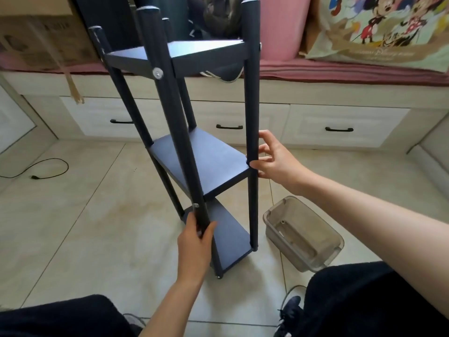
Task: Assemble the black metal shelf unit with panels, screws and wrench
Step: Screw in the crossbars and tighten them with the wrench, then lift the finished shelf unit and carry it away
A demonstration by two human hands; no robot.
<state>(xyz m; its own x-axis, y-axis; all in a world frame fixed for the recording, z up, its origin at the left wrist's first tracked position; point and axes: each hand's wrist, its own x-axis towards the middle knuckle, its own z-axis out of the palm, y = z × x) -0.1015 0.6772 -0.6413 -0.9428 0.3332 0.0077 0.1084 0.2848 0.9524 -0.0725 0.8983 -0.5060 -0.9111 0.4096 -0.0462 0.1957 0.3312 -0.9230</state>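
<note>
Black-trousered knees (pixel 364 300) frame the bottom edge, with a dark lace-up shoe (pixel 290 310) between them on the pale tiled floor (pixel 97 227).

Black metal shelf unit (pixel 201 164) stands on the floor ahead of the knees, centre frame, tilted. Four round black posts; three flat black panels fitted: top, middle, bottom. Post tops show pale end caps. Silver screw with washer (pixel 158 72) at the front post where it meets the top panel; a smaller silver screw (pixel 195 205) lower on the same post.

Cream drawer fronts with black handles (pixel 229 127) run along the bed base behind the unit. Pink cushion (pixel 281 25) and cartoon-print fabric (pixel 379 27) lie on top of it.

Clear grey plastic tub (pixel 303 233) sits on the floor just right of the unit's foot, a small ring-shaped part inside.

Black cable (pixel 43 169) lies on the tiles, far left.

Left hand (pixel 195 242): fingers and thumb wrapped round the lower front post, just below the small screw.

Right hand (pixel 273 156): fingertips and thumb on the right-hand post at the level of the middle panel, a light pinch rather than a full wrap.
</note>
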